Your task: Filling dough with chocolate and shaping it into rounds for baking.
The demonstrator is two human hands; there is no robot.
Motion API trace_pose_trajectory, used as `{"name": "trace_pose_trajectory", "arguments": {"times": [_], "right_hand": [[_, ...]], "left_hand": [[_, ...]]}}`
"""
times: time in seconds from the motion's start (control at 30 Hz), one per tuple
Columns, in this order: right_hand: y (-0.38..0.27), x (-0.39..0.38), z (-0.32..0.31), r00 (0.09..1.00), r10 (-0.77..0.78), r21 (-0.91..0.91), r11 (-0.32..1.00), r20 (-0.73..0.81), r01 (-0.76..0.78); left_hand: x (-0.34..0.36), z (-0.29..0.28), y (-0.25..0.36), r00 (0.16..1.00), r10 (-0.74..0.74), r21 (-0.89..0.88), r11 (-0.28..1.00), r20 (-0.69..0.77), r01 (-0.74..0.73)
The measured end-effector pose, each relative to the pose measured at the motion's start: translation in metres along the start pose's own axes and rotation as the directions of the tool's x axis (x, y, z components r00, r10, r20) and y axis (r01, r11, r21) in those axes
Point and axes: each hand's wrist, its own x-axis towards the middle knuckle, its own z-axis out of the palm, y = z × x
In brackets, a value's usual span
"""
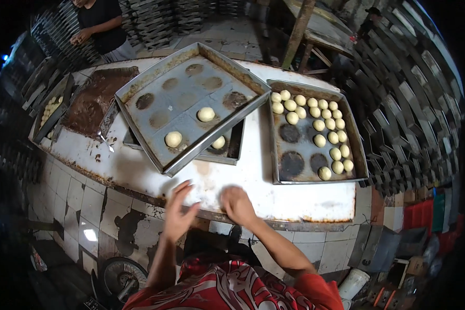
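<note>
The left hand (177,213) is hovering near the front edge of the counter (289,203), its grip standing apart; the right hand (237,205) is presenting a curled grip, and one cannot tell whether it is enclosing anything. An upper tray (186,101), lying askew over a lower tray (236,144), is carrying two dough balls (206,114); a right-side tray (304,146) is holding more.

Red, grey-patterned, short-sleeved shirt (235,288)

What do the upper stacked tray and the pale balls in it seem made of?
Upper tray: probably sheet metal, dull grey, given its thin walls and rust-like stains. Pale balls: likely dough, smooth and fairly matte, judging by their soft, rounded look.
</note>
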Motion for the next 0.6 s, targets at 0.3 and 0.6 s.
{"name": "trace_pose_trajectory", "arguments": {"times": [0.3,0.6], "right_hand": [[0.019,0.041,0.017,0.972,0.218,-0.211,0.950,-0.085,-0.231],[-0.029,0.082,-0.065,0.663,0.492,-0.244,0.866,0.564,-0.435]], "left_hand": [[-0.015,-0.055,-0.042,0.913,-0.206,-0.098,0.962,0.352,0.255],[0.038,-0.149,-0.108,0.775,-0.004,-0.452,0.810,0.633,0.373]]}}
